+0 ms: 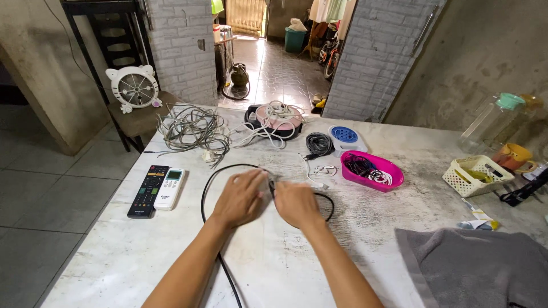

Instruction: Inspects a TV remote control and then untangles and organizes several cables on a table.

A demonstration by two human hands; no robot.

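Black cable (206,197), thin, glossy, lies on white marble table (274,268). Loops in a rough circle under both hands, one end trailing toward the near table edge. Its end, pinched between the hands, is mostly hidden.

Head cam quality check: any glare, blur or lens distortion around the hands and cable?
Head view: soft, even daylight, only faint shadows under the left hand and right hand. The black cable is sharp. Strongest glare is on the tiled floor beyond the doorway, partly blown out. Wide-angle distortion leans the brick pillars inward. Marble table shows no hot spots.
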